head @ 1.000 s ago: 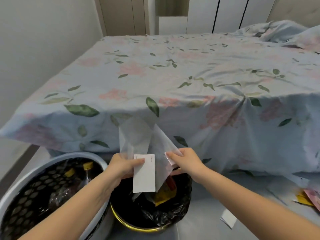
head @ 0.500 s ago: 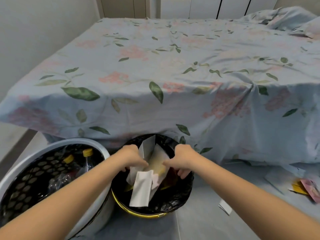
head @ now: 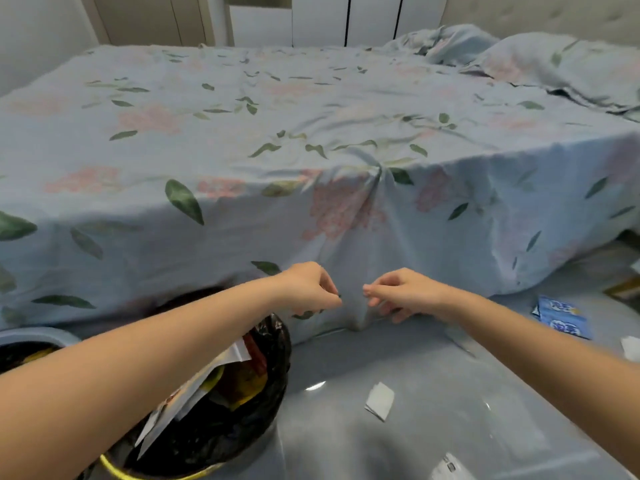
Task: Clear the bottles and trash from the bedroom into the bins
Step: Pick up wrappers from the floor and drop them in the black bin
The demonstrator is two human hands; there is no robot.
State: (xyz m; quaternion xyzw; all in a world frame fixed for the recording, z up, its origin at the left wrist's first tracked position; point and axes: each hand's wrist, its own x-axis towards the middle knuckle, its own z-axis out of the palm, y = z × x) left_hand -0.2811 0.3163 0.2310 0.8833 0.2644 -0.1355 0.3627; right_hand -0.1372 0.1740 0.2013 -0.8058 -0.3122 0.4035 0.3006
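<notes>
White scrap [head: 380,400] lies on floor below right hand [head: 401,295].

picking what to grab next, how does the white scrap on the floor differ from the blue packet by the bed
The white scrap is plain white, while the blue packet is blue with printing on it. The scrap looks smaller than the packet. The scrap lies out on the open floor, right of the black-lined bin; the packet lies farther right, close to the hanging bedsheet. Both lie flat on the floor, and neither hand touches them.

Bin [head: 273,368] left of paper scrap [head: 380,400], before the bed [head: 311,133].
</notes>
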